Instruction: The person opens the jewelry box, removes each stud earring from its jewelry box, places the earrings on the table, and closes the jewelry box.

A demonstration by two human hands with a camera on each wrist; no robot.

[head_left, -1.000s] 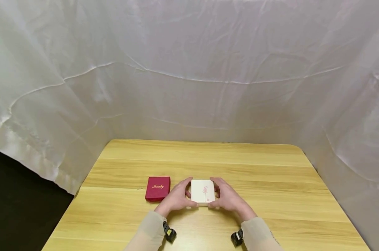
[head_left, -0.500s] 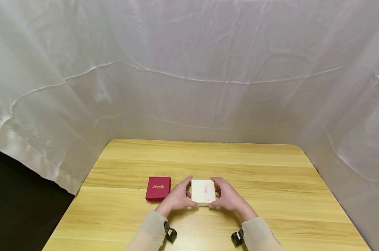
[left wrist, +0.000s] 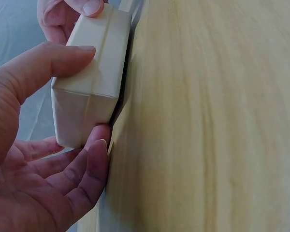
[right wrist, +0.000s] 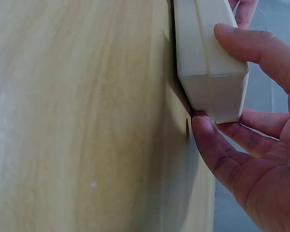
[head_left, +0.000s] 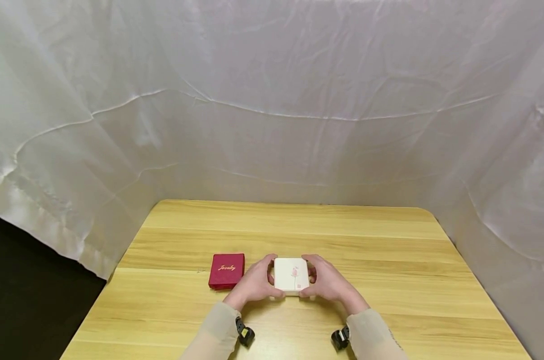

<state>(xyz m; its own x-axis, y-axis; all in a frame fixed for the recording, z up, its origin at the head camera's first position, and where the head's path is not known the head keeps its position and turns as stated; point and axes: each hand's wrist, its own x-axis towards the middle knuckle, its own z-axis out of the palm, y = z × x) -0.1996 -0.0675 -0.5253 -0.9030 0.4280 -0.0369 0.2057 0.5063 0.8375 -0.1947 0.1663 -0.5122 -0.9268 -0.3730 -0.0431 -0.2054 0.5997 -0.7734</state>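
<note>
Left grip (head_left: 253,285) and right grip (head_left: 328,283) hold a white box (head_left: 291,275) between them. A red box (head_left: 226,275) lies on the table (head_left: 402,265).

The table (head_left: 371,245) bears a red box (head_left: 226,270) and a white box (head_left: 286,275).

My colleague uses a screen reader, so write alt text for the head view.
A person's left hand and right hand grip opposite sides of a white box with a pink flower, at a wooden table. A red box marked "Jewelry" lies on the table to the left; pale cloth hangs behind.
</note>
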